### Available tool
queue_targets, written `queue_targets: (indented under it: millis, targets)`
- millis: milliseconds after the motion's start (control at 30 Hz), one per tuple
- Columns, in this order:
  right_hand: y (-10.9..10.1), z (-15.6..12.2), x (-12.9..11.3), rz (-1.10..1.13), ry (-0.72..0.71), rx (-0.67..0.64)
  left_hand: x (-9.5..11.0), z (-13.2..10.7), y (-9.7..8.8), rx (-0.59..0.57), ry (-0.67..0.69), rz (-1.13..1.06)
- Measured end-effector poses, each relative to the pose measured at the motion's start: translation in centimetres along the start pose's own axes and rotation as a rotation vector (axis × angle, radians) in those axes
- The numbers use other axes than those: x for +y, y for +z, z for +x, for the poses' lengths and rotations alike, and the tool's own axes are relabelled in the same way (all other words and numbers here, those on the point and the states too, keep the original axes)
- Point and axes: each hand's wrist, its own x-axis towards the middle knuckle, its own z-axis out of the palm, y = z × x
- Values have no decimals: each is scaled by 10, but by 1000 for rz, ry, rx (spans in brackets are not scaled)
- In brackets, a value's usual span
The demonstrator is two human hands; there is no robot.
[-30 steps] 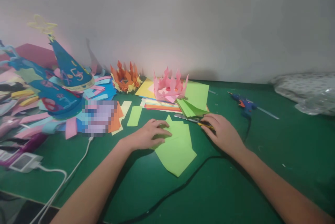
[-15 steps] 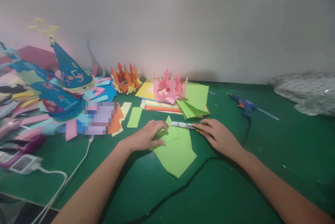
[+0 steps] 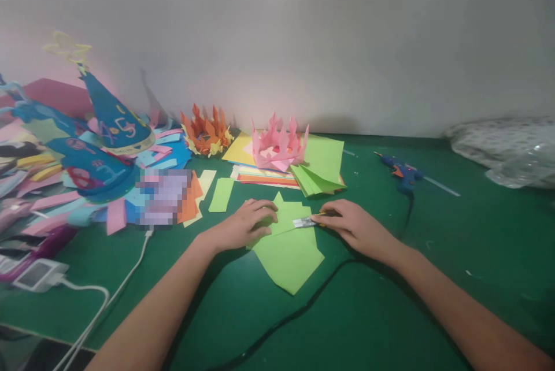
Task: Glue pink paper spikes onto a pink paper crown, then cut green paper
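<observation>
A light green paper sheet point(image 3: 289, 247), folded and partly cut, lies on the green table point(image 3: 373, 313) in front of me. My left hand point(image 3: 243, 225) presses down on the sheet's left part with curled fingers. My right hand point(image 3: 358, 226) holds a pair of scissors point(image 3: 309, 221) with a yellow handle. The blades point left and lie over the sheet's upper edge.
A pink paper crown point(image 3: 278, 144) and an orange one point(image 3: 205, 131) stand at the back on stacks of coloured paper. Blue cone hats point(image 3: 113, 114) and paper strips crowd the left. A blue glue gun point(image 3: 401, 171) lies right, its black cable point(image 3: 286, 316) crossing near me. White charger point(image 3: 37, 273) at left.
My right hand has brought the scissors down and left from beside the folded green stack onto the green sheet. My left hand stayed on the sheet.
</observation>
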Motion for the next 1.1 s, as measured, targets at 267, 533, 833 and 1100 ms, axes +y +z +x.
queue_targets:
  millis: [267, 533, 833, 1100]
  targets:
    - [3, 3, 0, -4, -35, -20, -2, 0, 2, 17, 8, 14]
    - [-6, -1, 0, 17, -54, -77, -5, 0, 2, 9, -9, 13]
    - [-4, 1, -4, 29, -46, -79, -7, 1, 1, -16, 0, 33]
    - [-1, 6, -8, 32, -110, -71, -11, -1, 3, 1, 22, 16]
